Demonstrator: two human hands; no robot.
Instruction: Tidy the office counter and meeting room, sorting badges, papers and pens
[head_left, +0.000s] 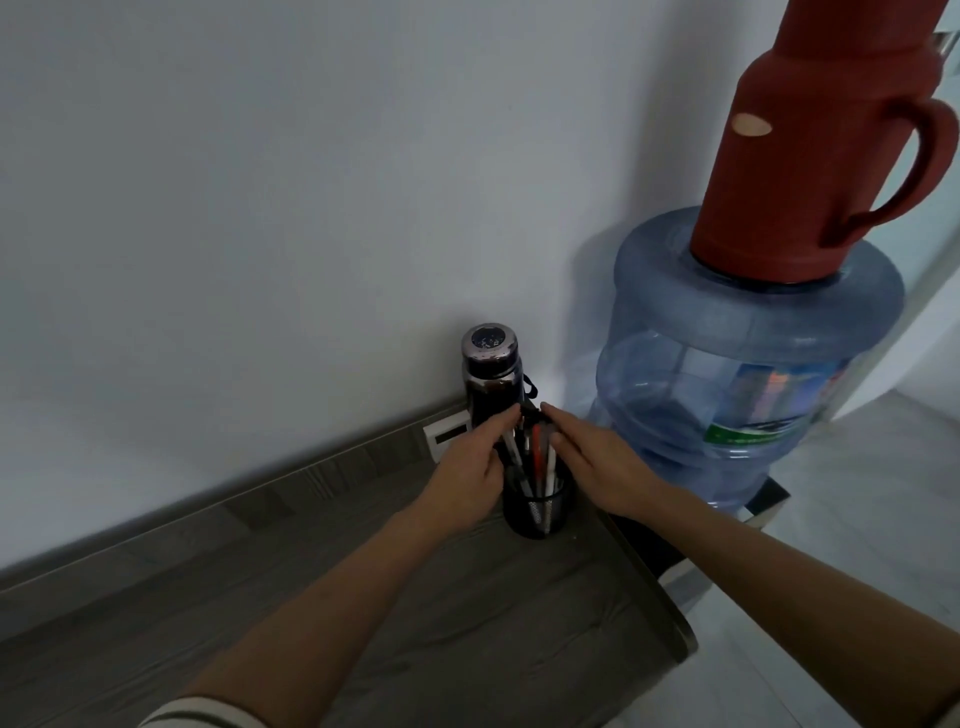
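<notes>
**A:** The pens (540, 457) stand in the mesh cup (537, 512) at the far end of the counter (467, 597), right between your hands.

**B:** Light, stiff, slick barrels, I'd judge, so gather them near the tops. Your left hand (462, 478) pinches the bunch, and your right hand (602, 457) presses straight fingers (569, 418) against the other side.

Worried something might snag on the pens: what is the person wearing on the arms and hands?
Nothing on the left hand or the right hand: no gloves, rings or watch. Both forearms are bare. A light sleeve with a dark stripe shows on the left arm at the picture's bottom edge.
</notes>
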